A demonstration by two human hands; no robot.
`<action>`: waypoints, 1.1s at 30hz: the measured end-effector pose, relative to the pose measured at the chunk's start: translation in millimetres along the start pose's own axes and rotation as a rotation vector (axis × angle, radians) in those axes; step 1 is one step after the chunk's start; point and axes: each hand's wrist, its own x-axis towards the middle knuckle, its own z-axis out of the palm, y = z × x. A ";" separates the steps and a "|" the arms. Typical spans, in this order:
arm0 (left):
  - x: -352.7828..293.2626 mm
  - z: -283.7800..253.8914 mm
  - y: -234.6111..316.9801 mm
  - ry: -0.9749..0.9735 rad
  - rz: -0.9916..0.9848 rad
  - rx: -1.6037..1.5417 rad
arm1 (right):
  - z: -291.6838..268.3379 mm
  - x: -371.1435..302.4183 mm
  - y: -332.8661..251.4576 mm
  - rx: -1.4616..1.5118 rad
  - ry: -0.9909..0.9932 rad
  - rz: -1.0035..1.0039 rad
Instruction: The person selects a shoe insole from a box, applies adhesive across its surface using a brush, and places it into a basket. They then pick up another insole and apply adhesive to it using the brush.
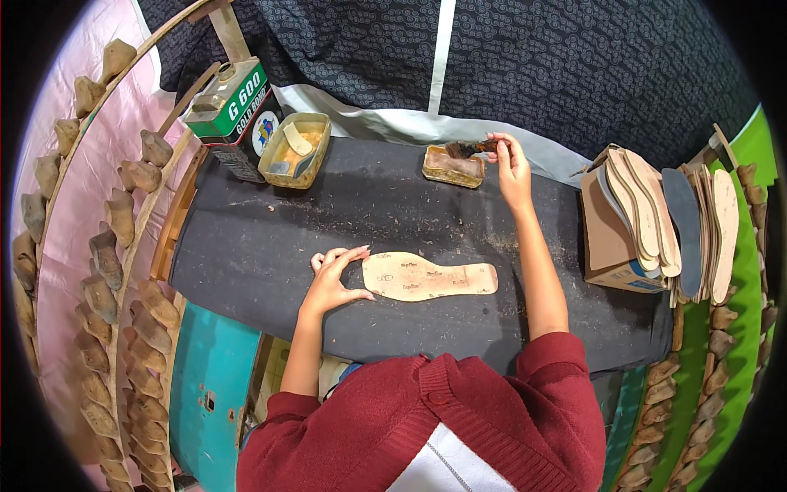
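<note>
A tan shoe insole (426, 277) with dark printed marks lies flat on the dark-covered table. My left hand (334, 279) curves around its wide left end, thumb at the near edge and fingers at the far edge. Farther back, my right hand (512, 168) grips the handle of a dark, crusted glue brush (467, 149). The brush is held nearly level, its bristles over a small yellowish container (452, 177). Whether the bristles touch what is inside cannot be made out.
A larger tub (308, 172) with a pale piece inside stands beside a green and black metal can (234, 119) at the back left. At the right, a cardboard box (611, 246) stands among stacked insoles (648, 205). Wooden shoe lasts (106, 254) line racks on both sides.
</note>
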 end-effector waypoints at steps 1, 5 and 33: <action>-0.4 -0.2 0.2 0.000 -0.005 0.010 | -1.0 -1.9 -1.9 -0.031 0.002 0.004; -0.7 1.0 -1.2 -0.021 -0.034 0.018 | -8.8 -8.5 2.1 0.010 0.101 0.028; -2.4 -0.9 -2.5 0.004 -0.028 -0.065 | 59.7 -157.1 -37.2 0.547 0.202 0.592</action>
